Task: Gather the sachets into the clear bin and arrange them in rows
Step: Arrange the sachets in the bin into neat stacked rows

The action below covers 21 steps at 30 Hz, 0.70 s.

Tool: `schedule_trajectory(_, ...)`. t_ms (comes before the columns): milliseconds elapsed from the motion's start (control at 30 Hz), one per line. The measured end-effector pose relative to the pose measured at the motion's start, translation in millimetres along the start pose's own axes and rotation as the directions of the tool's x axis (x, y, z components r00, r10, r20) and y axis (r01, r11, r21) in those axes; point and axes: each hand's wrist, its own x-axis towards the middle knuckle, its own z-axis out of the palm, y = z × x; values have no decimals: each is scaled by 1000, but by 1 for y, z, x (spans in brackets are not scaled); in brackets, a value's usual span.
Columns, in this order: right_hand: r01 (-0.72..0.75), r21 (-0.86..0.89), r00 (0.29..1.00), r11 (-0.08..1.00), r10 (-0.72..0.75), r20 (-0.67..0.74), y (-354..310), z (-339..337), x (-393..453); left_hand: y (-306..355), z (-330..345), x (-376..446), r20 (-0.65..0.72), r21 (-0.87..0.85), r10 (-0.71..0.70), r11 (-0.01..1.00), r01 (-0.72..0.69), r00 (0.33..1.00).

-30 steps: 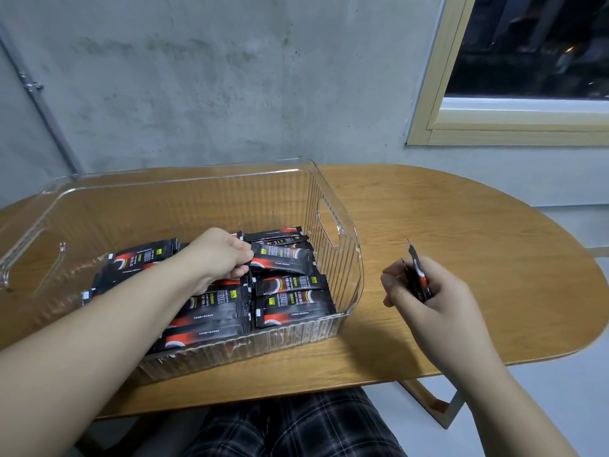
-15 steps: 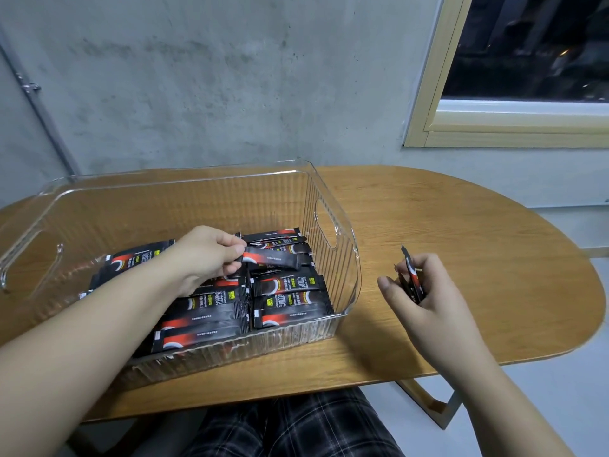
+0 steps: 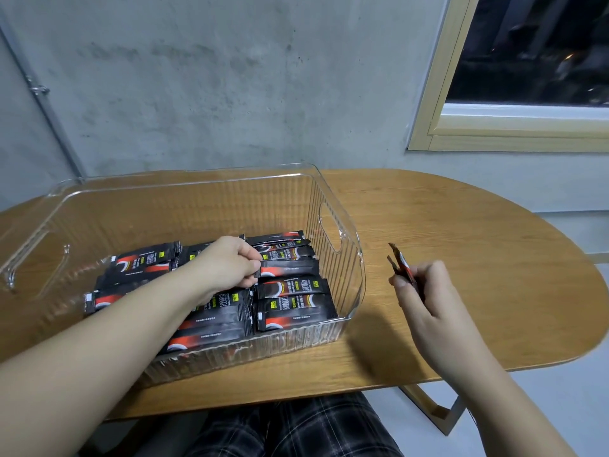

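sachets (image 3: pixel 211 311) under left forearm (image 3: pixel 131 331) hidden, sachet print illegible

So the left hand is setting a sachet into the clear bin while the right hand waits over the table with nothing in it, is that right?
Not quite. The right hand is not empty: the head view shows it holding a few sachets above the table. The rest stands: the left hand pinches a sachet inside the clear bin.

Oval wooden table (image 3: pixel 461 245); grey concrete wall (image 3: pixel 230 77); window (image 3: pixel 527 51) upper right.
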Motion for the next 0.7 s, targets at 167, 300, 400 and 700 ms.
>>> schedule_trajectory(167, 1, -4, 1000, 1000, -1, -12, 2, 0, 1, 1, 0, -4, 26, 168, 72, 983, -75, 997)
schedule_trajectory(300, 20, 10, 1000, 1000, -19, -23, -1, 1, 0, 2, -1, -8, 31, 333, 167, 928, -167, 986)
schedule_trajectory(400, 27, 14, 999, 1000, -27, -32, -4, 0, -1, 6, -2, -10, 33, 488, 237, 844, -223, 971)
schedule_trajectory(700, 148, -35, 988, 988, -150, -39, -42, -7, 13, 59, -15, -47, 140, 78, 503, 853, -516, 853)
